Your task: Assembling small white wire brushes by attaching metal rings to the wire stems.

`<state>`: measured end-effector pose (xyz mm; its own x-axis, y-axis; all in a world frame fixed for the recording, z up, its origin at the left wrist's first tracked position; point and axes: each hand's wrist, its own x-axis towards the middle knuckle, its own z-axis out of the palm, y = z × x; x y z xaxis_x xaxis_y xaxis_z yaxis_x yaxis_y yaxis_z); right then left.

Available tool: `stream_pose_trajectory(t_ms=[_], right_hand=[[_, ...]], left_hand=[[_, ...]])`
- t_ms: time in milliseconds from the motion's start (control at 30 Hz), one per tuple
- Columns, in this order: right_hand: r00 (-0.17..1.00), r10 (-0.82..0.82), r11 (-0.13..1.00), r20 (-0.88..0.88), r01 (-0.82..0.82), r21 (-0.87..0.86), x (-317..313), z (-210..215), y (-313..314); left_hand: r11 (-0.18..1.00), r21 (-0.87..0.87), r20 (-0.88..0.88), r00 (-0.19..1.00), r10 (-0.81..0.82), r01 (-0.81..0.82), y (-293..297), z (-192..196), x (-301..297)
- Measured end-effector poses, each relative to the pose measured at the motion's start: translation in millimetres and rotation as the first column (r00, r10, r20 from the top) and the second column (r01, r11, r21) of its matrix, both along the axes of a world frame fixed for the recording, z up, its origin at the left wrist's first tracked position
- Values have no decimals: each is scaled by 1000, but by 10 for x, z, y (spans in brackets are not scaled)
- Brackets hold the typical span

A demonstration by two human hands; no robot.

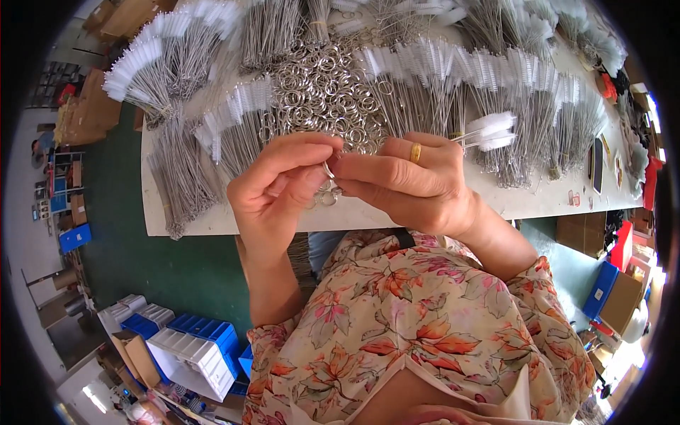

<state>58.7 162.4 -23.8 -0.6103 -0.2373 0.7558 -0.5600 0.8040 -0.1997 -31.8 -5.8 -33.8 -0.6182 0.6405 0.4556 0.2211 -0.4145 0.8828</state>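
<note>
In front of my body both hands meet over the near edge of the table. My left hand (273,188) pinches a small silver split ring (329,170) between thumb and index finger. My right hand (414,180), with a gold band on one finger, is closed, its fingertips against the same ring. Out of the back of that hand stick a few thin wire brushes (490,132) with white bristle heads; their stems vanish into the fingers. Just beyond my hands lies a heap of loose silver rings (326,88). A few more rings (327,199) lie below my fingertips.
Bundles of wire brushes (425,74) cover much of the white table (212,225), with further bundles (180,166) at the left. A dark flat object (597,166) lies near the right end. Blue and white bins (195,350) stand on the green floor, lower left. Cardboard boxes (582,232) stand right.
</note>
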Motion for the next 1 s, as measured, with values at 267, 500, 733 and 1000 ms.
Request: stream_pose_trajectory(t_ms=[267,500,733,1000], right_hand=[[900,357,689,250,-73,-721,57,25,-132],[887,378,684,265,-75,-725,98,28,-117],[863,437,617,252,-84,-782,79,-3,-140],[993,96,957,63,-74,-281,58,-43,-75]], left_hand=[[932,-43,-548,788,279,-359,30,40,64],[985,-122,125,982,141,-125,73,66,156],[924,-138,-551,803,228,-357,24,98,105],[996,17,349,932,-93,93,-7,41,62]])
